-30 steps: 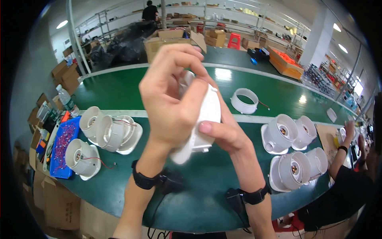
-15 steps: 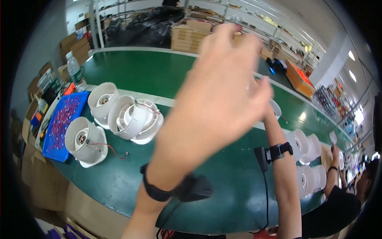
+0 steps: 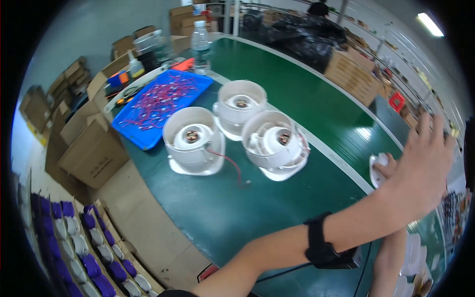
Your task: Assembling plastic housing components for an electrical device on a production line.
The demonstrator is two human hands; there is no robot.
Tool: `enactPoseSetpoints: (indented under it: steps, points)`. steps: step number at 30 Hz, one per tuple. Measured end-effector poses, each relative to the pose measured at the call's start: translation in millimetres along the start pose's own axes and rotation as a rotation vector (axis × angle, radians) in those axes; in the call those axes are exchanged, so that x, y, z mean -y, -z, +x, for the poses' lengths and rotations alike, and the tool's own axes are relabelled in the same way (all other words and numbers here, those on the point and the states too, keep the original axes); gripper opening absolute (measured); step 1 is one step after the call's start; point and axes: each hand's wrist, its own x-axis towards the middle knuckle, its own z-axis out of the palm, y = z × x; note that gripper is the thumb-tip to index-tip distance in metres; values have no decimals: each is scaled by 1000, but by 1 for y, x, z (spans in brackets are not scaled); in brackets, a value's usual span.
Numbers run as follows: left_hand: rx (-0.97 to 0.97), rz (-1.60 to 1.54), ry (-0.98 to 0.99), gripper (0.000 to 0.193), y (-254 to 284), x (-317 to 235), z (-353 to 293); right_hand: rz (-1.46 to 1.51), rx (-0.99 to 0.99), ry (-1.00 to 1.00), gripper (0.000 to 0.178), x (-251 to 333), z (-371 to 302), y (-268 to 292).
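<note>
My left hand (image 3: 418, 173) reaches to the far right with its fingers stretched upward and apart, holding nothing that shows. Near its thumb, a white plastic part (image 3: 374, 171) sits by the pale strip along the bench; I cannot tell whether anything touches it. My right forearm (image 3: 390, 260) rises behind the left one, and its hand is hidden. Three white round fan-like housings with copper-coloured centres stand left of my hands: a near left one (image 3: 193, 161), a back one (image 3: 241, 106) and a right one (image 3: 277, 148). A thin red wire (image 3: 230, 159) trails from the near left housing.
A blue tray (image 3: 146, 141) of red-and-purple wires lies at the bench's left end, beside a water bottle (image 3: 200, 49). Cardboard boxes (image 3: 94, 153) stand on the floor, with purple and white parts (image 3: 91, 265) below. More white housings (image 3: 413, 255) are at the lower right.
The view has swung left, so the housings and tray appear nearer the middle. My left hand shows farther right in the picture, fingers straighter. The right hand stays hidden behind it.
</note>
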Motion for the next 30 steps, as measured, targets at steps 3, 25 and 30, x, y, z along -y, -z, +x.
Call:
enactPoseSetpoints:
  steps: [3, 25, 30]
  points:
    - [-196, 121, -65, 40, -6, 2, -7, 48, 7, 53, 36, 29, 13, 1]
    - [595, 252, -11, 20, 0, 8, -87, 946, 47, -497, 40, -121, -171, -70]
    - [199, 642, 237, 29, 83, 80, -120, 829, 37, -494, 43, -100, -164, -54]
